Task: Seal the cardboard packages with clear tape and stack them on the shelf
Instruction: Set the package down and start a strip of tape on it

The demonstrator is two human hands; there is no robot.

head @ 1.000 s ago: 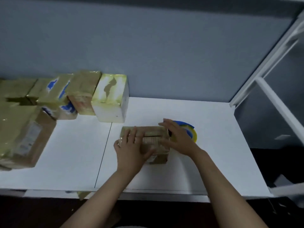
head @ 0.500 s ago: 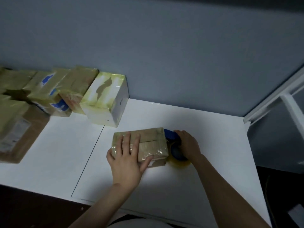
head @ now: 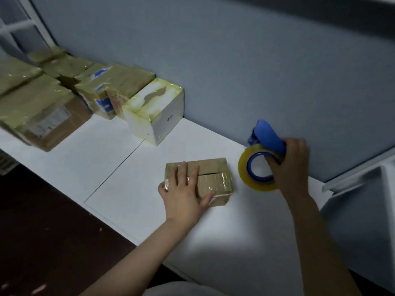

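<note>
White shelf [head: 149, 167], taped cardboard package [head: 215, 167] (seam showing), left hand [head: 183, 195] flat on it, right hand [head: 292, 167] gripping tape dispenser [head: 266, 135].

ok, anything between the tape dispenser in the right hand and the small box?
Nothing visible. The right hand grips the tape dispenser just right of the small cardboard box, only bare white shelf between. The left hand lies flat on the box's left part; the right part of its top is free.

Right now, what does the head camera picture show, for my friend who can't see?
A person's left hand presses flat on a cardboard box on a white shelf, while the right hand grips a blue tape dispenser beside it. Taped packages line the wall.
</note>
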